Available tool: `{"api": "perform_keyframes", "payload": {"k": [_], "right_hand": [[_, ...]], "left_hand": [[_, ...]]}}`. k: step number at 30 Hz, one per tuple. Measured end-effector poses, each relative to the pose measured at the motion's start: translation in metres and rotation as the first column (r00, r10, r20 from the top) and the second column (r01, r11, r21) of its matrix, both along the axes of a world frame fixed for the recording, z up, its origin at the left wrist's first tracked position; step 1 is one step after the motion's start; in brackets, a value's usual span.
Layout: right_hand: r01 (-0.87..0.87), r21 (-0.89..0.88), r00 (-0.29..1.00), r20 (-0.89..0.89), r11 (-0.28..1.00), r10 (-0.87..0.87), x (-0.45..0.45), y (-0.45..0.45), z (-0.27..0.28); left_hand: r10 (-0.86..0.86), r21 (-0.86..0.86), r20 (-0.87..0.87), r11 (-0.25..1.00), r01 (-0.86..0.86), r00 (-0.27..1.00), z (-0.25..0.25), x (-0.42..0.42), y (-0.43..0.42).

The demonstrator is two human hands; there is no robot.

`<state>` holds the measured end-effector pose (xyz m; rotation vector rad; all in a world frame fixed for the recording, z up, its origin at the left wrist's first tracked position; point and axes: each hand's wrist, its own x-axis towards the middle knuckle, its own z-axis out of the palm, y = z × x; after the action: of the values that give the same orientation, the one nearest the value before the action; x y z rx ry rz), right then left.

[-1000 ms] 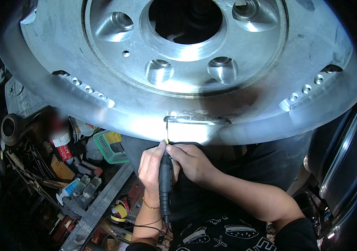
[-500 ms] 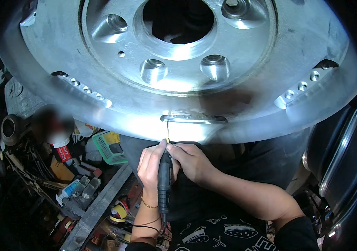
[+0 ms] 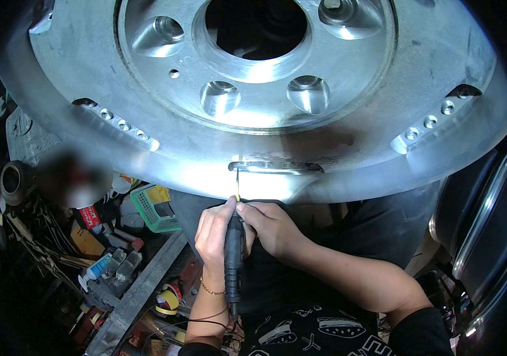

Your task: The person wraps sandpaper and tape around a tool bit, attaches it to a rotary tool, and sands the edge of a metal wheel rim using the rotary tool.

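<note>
A black pen-shaped rotary tool [image 3: 234, 243] with a cable at its lower end is held upright in both hands. My left hand [image 3: 212, 234] wraps its front part from the left, with a bracelet at the wrist. My right hand [image 3: 271, 228] closes on the tool's nose from the right, thumb near the tip. The thin bit [image 3: 238, 181] points up to the left end of a dark slot [image 3: 277, 168] in the lower rim of a large metal wheel [image 3: 194, 133]. Whether the bit touches the metal cannot be made out.
Other rim slots with small round holes lie left [image 3: 115, 121] and right [image 3: 430, 121]. On the left, a green basket [image 3: 152, 219], a metal beam [image 3: 137, 293], tape rolls [image 3: 168, 301] and bottles crowd the floor. Stacked black chairs [image 3: 482, 213] stand at right.
The wheel's centre hole and bolt holes sit slightly farther right and higher in the picture. Both hands and the rotary tool stay almost where they were.
</note>
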<state>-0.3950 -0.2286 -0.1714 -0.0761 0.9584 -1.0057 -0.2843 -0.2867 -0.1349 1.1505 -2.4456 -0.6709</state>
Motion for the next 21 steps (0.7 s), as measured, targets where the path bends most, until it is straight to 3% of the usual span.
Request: {"api": "perform_keyframes", "payload": {"k": [11,13,17,21], "right_hand": [[-0.017,-0.006,0.999,0.036,1.0,0.018,-0.0028,0.0005,0.002],[-0.054,0.036,0.997,-0.058,0.998,0.056,-0.0022,0.0025,0.0012],[-0.063,0.052,0.997,-0.043,0.997,0.065,-0.0065,0.0024,0.0046],[-0.01,0.004,0.999,-0.035,1.0,0.01,-0.0028,-0.0007,0.0038]], "left_hand": [[-0.016,0.008,-0.002,1.0,0.016,1.0,0.0008,-0.0009,-0.0014],[-0.031,0.012,-0.011,0.999,0.031,0.999,0.0002,-0.002,-0.001],[-0.034,0.029,-0.01,0.999,0.034,0.999,0.0012,-0.0032,-0.0011],[-0.003,0.002,-0.011,1.0,0.003,1.0,0.0011,-0.0028,-0.0007]]}}
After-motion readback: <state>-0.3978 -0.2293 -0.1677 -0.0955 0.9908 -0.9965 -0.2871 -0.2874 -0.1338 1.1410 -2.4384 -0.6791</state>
